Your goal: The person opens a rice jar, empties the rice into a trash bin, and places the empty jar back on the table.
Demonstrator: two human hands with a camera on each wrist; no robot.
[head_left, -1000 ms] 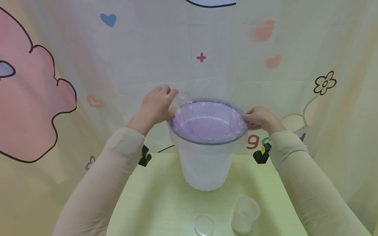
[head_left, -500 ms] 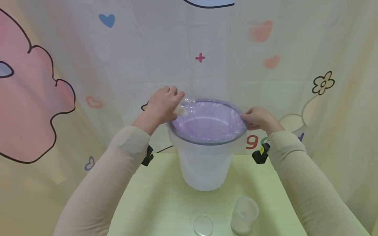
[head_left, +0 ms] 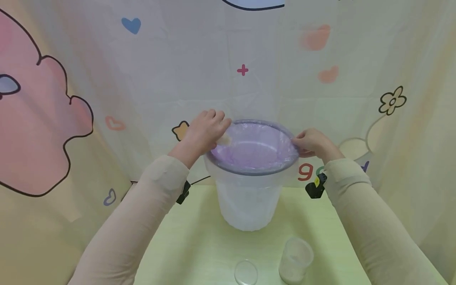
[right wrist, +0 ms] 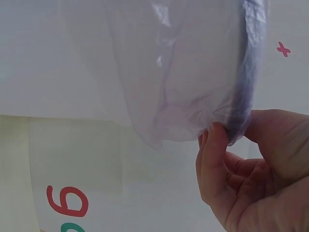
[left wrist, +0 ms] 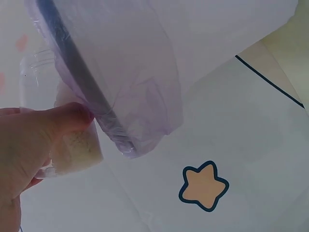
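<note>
A white trash can stands upright on the table, lined with a thin purple bag folded over its grey rim. My left hand grips a clear plastic jar at the can's left rim. The jar is tipped on its side, its threaded mouth towards the can's inside, and pale cream-coloured contents show through its wall. With thumb and fingers, my right hand pinches the bag and rim on the can's right side.
In front of the can, a clear cup-like container stands on the pale table. A clear round lid lies to its left. Behind the can hangs a printed curtain.
My left hand has moved right and slightly down with the jar, bringing it over the can's opening. My right hand stays at the rim.
</note>
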